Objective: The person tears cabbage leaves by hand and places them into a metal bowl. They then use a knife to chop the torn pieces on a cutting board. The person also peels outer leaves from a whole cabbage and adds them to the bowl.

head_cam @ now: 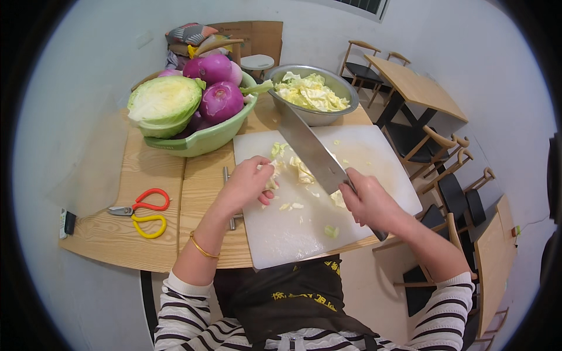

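My right hand [369, 199] grips the handle of a cleaver [314, 151], whose broad blade slants up and left above a white cutting board [281, 239]. At the board's left side my left hand [254, 180] has its curled fingers around some pale cabbage pieces [274, 175]. More cut cabbage [302, 170] lies between the hand and the blade, with small scraps scattered about the board. Beyond the board, a steel bowl [314, 118] holds leafy cabbage pieces [309, 92]. The blade's far end overlaps the bowl's near side in view.
A green plastic basin [206, 142] at the back left holds a halved cabbage [164, 105] and several purple onions [221, 102]. Scissors with red and yellow handles [142, 213] lie on the wooden table [153, 175] at left. Chairs [412, 145] and another table [417, 87] stand to the right.
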Available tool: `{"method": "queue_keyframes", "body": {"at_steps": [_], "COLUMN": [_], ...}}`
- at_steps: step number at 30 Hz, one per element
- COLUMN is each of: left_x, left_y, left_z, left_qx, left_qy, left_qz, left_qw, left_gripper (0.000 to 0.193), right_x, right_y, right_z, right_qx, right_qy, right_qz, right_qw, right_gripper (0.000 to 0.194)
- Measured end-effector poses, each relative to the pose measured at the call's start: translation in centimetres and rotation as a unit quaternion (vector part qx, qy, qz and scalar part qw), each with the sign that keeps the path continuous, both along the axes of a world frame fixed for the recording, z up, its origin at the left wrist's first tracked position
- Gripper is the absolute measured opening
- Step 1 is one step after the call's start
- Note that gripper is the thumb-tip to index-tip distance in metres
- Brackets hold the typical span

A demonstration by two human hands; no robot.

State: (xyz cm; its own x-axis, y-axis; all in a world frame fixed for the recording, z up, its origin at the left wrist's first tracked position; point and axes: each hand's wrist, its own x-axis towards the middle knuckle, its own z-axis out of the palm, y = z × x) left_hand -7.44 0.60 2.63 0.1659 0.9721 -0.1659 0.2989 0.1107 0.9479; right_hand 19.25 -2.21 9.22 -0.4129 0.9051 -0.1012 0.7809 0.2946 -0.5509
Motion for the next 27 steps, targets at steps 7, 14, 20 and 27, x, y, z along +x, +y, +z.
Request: {"method": "queue_keyframes", "body": {"at_steps": [7, 14, 20, 27], "left_x": [0.9, 3.5, 3.7, 3.5], "left_y": [0.2, -1.3, -2.2, -2.3], "left_z": [-0.7, -0.1, 0.2, 0.2], "left_qx": [-0.192, -0.184, -0.094, -0.136], "left_qy": [-0.364, -0.383, -0.315, -0.356], "left_qz": [0.036, 0.091, 0.047, 0.011], "left_qw": [0.911, 0.900, 0.943, 0.924], "left_gripper": [0.030, 0.026, 0.034, 0.029], "right_x": [-0.4, -0.7, -1.9, -1.6], "right_y": [-5.2, -5.7, -4.5, -4.2], "right_z": [-2.6, -4.6, -5.3, -5.2], "right_qx": [0.304, 0.355, 0.332, 0.336], "right_qy": [-0.188, -0.221, -0.183, -0.174], "right_qz": [0.107, 0.112, 0.087, 0.083], "right_qw": [0.928, 0.902, 0.921, 0.922], "right_gripper": [0.035, 0.050, 0.048, 0.045]}}
